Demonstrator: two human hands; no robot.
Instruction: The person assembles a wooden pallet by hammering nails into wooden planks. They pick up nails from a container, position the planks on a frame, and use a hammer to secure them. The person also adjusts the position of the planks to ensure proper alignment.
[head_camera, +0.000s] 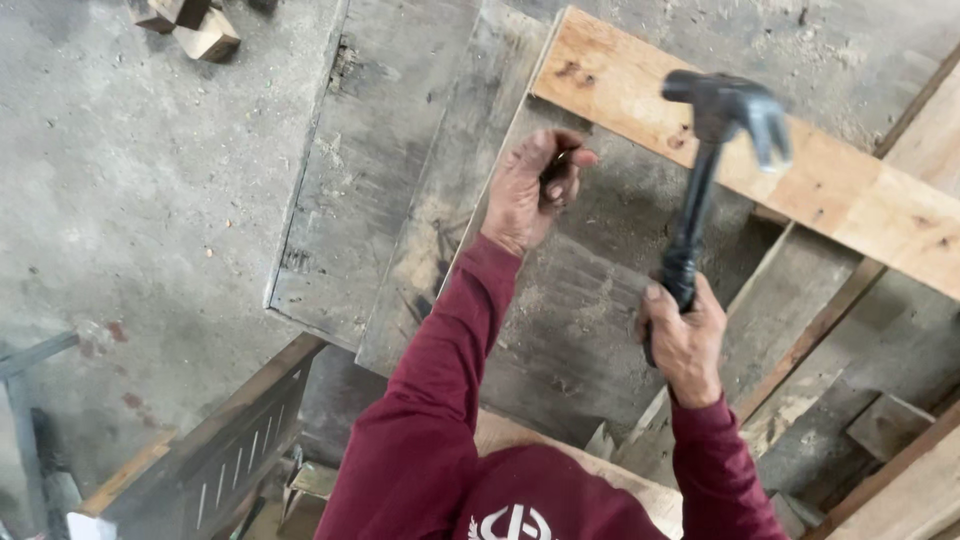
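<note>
Bare concrete floor (130, 200) lay open to the left of the grey boards (400, 180). The left hand (535, 190) pinched a small dark nail (558, 160) beside the pale plank's (830, 180) edge. The right hand (685, 340) gripped a black hammer (705, 170), raised above the plank.

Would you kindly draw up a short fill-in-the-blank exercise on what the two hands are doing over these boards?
1. The right hand holds a black ____ raised above the boards.
2. The left hand pinches a small dark thing, likely a nail, beside the pale ____ plank.
3. Both arms wear ____ sleeves.
4. The hammer head is ____ the plank, not touching the left hand.

Missing words: hammer; wooden; maroon; above
</note>
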